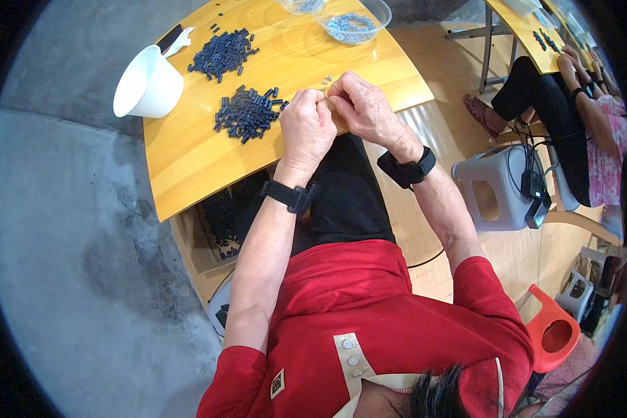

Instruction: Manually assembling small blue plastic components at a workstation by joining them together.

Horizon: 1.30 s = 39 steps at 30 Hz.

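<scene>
"Can you see what's in those fingers?"

"A thin piece, pinched where the left hand and right hand meet, over the near edge of the bench. Too small for me to name."

"Both grasping it?"

"Looks so, fingertips curled in tight. A few tiny bits lie just beyond."

"And to the left?"

"A near pile of dark tubes, close by the left hand, and a far pile behind it. The white tub tilts at the left edge."

"That clear bowl?"

"Far right, pale blue beads inside."
</scene>
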### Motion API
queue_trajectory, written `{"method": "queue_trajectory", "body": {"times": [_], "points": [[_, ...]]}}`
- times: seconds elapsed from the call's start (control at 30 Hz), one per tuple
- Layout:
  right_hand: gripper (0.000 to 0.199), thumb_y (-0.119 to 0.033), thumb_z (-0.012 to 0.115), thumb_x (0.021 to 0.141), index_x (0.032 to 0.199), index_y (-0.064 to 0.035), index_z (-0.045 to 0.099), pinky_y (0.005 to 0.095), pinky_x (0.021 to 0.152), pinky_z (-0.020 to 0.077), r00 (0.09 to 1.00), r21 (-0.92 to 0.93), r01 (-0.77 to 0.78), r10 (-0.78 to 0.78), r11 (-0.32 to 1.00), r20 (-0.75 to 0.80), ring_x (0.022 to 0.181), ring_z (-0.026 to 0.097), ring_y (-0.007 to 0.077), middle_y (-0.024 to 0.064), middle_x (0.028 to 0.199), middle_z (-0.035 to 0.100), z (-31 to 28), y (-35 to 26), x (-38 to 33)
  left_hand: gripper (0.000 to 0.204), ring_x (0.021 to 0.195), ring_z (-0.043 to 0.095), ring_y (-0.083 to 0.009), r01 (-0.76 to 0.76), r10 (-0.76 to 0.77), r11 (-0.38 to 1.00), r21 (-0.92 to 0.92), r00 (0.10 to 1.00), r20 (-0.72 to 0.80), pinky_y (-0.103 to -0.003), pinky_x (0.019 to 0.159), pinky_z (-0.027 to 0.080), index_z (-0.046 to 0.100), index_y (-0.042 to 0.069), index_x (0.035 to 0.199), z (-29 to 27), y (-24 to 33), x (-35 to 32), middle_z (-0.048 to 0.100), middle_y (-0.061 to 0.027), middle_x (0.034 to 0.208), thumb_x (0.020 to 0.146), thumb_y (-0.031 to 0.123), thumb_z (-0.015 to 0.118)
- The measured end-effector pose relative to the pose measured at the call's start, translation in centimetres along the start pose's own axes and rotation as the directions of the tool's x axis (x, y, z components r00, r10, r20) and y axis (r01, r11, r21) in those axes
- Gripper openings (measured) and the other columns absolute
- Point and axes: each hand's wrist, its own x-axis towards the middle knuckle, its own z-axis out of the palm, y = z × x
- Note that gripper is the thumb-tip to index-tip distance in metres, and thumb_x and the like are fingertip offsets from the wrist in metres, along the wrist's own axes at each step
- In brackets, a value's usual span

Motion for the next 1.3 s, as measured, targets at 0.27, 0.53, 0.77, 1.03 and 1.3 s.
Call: {"method": "queue_trajectory", "body": {"times": [0.27,0.53,0.77,1.03,1.3], "points": [[0.011,-0.009,0.063,0.086,0.092,-0.0039,0.056,0.0413,0.070,0.0488,1.000,-0.026,0.030,-0.030,0.999,-0.007,0.080,0.061,0.0353,0.0148,0.085,0.058,0.1,0.2,-0.1,0.008,0.057,0.057,-0.0093,0.244,-0.219,0.948,-0.206,0.966,0.138,-0.027,0.055,0.047,0.064,-0.002,0.082,-0.4,-1.0,0.3,0.063,-0.0057,0.064,0.086,0.005,0.064],[0.013,-0.008,0.067,0.085,0.093,-0.0020,0.058,0.0373,0.067,0.0507,0.999,0.078,0.020,-0.018,0.997,-0.029,0.076,0.063,0.0305,0.0137,0.083,0.059,-0.1,-0.1,-0.1,0.013,0.057,0.055,-0.0057,0.345,-0.297,0.887,-0.306,0.935,0.193,-0.023,0.053,0.046,0.065,0.001,0.082,-0.3,-1.8,0.2,0.063,-0.0007,0.066,0.090,0.010,0.064],[0.012,-0.008,0.068,0.084,0.089,-0.0030,0.058,0.0365,0.065,0.0501,0.999,0.047,0.030,-0.029,0.998,-0.027,0.074,0.062,0.0285,0.0122,0.081,0.058,-0.2,-0.2,-0.1,0.013,0.058,0.056,-0.0060,0.319,-0.272,0.913,-0.254,0.941,0.203,-0.023,0.053,0.046,0.065,0.000,0.081,-0.6,-1.5,0.4,0.063,-0.0011,0.065,0.089,0.010,0.063],[0.012,-0.005,0.068,0.083,0.089,-0.0037,0.057,0.0369,0.065,0.0491,0.998,0.077,0.057,-0.054,0.995,-0.035,0.074,0.061,0.0287,0.0116,0.081,0.057,-0.5,-0.3,-0.1,0.011,0.057,0.055,-0.0067,0.327,-0.280,0.914,-0.241,0.937,0.211,-0.024,0.053,0.045,0.065,-0.001,0.081,-0.7,-1.2,0.5,0.064,-0.0020,0.065,0.086,0.008,0.063],[0.010,-0.004,0.066,0.082,0.086,-0.0031,0.057,0.0357,0.064,0.0480,1.000,0.119,-0.015,0.015,0.993,-0.005,0.075,0.061,0.0281,0.0121,0.079,0.056,-0.5,-0.6,0.1,0.011,0.058,0.055,-0.0064,0.293,-0.256,0.913,-0.284,0.953,0.162,-0.024,0.053,0.045,0.065,-0.001,0.080,-0.5,-1.0,0.2,0.061,-0.0015,0.064,0.085,0.008,0.061]]}}
